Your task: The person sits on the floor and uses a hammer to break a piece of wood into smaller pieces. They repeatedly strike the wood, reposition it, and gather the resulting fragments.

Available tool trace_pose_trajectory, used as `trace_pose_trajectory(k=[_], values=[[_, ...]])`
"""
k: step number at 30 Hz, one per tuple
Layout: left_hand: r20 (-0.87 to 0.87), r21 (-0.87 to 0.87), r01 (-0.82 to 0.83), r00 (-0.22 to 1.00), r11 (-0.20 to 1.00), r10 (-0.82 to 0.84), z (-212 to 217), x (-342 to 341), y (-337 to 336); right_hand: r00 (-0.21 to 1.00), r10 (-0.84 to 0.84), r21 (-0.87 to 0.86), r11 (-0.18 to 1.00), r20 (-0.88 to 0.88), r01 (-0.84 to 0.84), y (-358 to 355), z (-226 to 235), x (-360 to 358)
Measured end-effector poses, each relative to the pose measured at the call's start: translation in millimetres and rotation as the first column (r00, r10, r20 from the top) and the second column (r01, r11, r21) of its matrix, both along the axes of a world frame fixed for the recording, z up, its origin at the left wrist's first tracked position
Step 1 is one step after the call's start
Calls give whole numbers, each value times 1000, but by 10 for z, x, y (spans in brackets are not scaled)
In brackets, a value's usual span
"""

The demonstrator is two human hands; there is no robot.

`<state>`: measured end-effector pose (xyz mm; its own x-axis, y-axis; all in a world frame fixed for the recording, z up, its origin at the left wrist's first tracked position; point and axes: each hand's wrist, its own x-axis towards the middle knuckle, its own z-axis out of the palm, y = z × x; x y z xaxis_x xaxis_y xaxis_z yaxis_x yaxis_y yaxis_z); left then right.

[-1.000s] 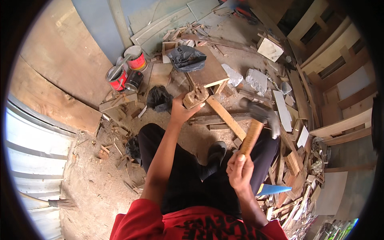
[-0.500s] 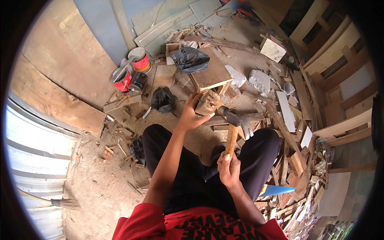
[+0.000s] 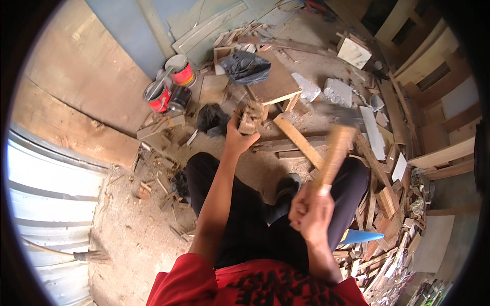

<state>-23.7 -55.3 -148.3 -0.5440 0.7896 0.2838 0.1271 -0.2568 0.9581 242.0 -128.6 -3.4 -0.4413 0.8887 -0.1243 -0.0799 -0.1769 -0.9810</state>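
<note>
My left hand (image 3: 239, 133) is closed around a rough brown block of wood (image 3: 251, 118), held up in front of my knees near a low wooden table (image 3: 278, 84). In my right hand (image 3: 312, 210) is a hammer (image 3: 337, 153), gripped by its wooden handle. Its dark head is smeared by motion and lies to the right, apart from the block. A light wooden strip (image 3: 301, 143) slants across the ground between the block and the hammer.
A black plastic bag (image 3: 246, 67) lies on the table. Paint cans (image 3: 157, 97) stand at the left, beside another black bag (image 3: 212, 120). Wood scraps (image 3: 388, 204) pile up at my right, near a blue pointed piece (image 3: 362, 236). A broom (image 3: 92, 256) lies lower left.
The hammer has swung away from the block, to the right, and my right hand has moved right with it. My left hand has shifted slightly left with the block.
</note>
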Motion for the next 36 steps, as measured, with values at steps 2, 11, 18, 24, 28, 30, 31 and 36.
trace_pose_trajectory(k=[2, 11, 18, 24, 28, 30, 31, 36], values=[[36, -21, -29, 999, 999, 30, 62, -21, 21, 897, 21, -4, 1000, -442, -26, 123, -145, 79], [38, 76, 2, 999, 997, -5, 114, -16, -59, 976, 177, 312, 927, 124, -207, -203, -477, -204], [-4, 56, -81, 997, 995, 81, -60, -94, -14, 993, 99, -84, 991, -64, -104, -99, -561, -83], [27, 114, 49, 998, 992, -52, 158, 80, -29, 995, 98, -205, 974, -19, -100, -176, -674, -66], [-252, -51, 131, 958, 990, -139, -97, -68, 55, 999, 29, -188, 982, 38, -21, -51, -771, 8], [-210, -183, 171, 955, 968, -209, -188, -75, 96, 1000, 7, -267, 964, -2, -7, -34, -837, 42], [-243, -212, 132, 953, 968, -183, -145, 3, 131, 1000, -16, -303, 953, -15, 11, -23, -867, 94], [-356, 12, -188, 917, 982, 180, -56, 319, 307, 996, -86, -316, 945, 3, 82, -13, -851, 190]])
